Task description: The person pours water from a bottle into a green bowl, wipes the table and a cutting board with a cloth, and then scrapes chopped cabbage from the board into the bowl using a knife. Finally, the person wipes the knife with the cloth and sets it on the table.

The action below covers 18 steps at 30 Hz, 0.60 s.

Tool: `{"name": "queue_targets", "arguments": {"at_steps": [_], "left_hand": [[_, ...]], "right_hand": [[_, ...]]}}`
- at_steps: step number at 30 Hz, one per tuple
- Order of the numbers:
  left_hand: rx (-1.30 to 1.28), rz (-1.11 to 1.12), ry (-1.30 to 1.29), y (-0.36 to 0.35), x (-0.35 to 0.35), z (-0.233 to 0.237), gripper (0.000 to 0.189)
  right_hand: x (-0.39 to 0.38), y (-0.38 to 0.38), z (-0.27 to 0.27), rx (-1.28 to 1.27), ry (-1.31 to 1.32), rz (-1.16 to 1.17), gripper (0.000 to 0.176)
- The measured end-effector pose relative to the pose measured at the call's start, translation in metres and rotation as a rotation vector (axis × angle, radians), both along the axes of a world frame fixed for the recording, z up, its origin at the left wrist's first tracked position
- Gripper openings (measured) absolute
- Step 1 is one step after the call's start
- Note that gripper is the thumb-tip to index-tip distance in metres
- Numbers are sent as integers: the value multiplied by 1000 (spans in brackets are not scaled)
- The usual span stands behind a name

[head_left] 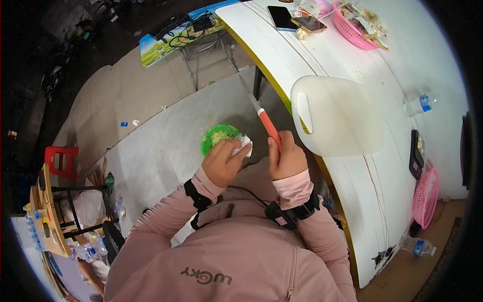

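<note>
My right hand (289, 158) is closed around the orange handle of a knife (270, 126), whose blade points up and away to the left. My left hand (222, 162) pinches a crumpled white tissue (245, 145) between thumb and fingers, a short way left of the knife handle. Below and beyond the left hand is a green bowl (205, 141) with pale shredded food in it, partly hidden by the hand. To the right of the knife, a white cutting board (342, 116) lies on the white table (372, 201), its handle slot toward me.
Two phones (282, 18) and a pink basket (352, 31) sit at the table's far end. Along the right side are a water bottle (421, 104), a black scale-like device (416, 153) and another pink basket (425, 199). A red stool (62, 162) stands at left.
</note>
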<state>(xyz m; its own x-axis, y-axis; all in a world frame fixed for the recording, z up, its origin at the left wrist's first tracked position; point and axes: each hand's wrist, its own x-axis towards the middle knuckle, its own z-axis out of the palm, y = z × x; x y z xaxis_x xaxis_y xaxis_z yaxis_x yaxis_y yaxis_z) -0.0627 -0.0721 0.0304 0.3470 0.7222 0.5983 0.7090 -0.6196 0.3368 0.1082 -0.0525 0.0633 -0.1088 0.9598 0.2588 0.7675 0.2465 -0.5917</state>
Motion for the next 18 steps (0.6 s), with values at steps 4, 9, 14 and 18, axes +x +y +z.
{"name": "queue_targets", "arguments": {"at_steps": [4, 9, 14, 18], "left_hand": [[13, 34, -119, 4, -2, 3, 42], [19, 82, -184, 2, -13, -2, 40], [45, 114, -252, -4, -17, -1, 41], [97, 163, -247, -2, -19, 9, 41]], "right_hand": [[-2, 1, -2, -43, 116, 29, 16], [2, 6, -4, 140, 192, 110, 25], [-1, -1, 7, 324, -214, 106, 36], [-2, 1, 1, 468, -241, 107, 36]]}}
